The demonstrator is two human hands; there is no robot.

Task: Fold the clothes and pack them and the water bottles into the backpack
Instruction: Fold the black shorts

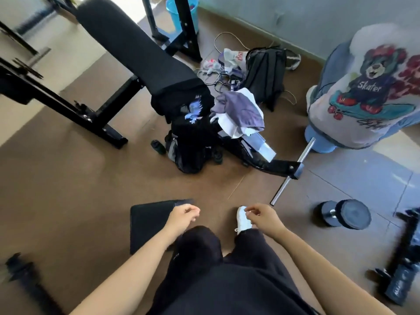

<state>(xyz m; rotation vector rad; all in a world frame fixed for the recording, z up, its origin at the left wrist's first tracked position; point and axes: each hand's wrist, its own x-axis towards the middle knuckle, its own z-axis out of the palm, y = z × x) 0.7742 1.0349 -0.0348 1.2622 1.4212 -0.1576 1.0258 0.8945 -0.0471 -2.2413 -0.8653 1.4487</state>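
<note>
Left hand (pixel 184 212) loosely curled, fingers together, empty. Black graphic tee (pixel 193 108) draped off bench (pixel 136 48) end over black backpack (pixel 188 146) on floor, dark bottle (pixel 158 146) beside. Grey-white clothes (pixel 238 114) right. Right hand (pixel 261 213) curled, empty.

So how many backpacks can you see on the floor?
2. One backpack stands at the foot of the bench, under a black shirt. Another backpack lies farther back near the wall. More could be hidden.

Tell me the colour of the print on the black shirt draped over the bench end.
Light blue and white, on the black shirt; the head view shows it.
</note>
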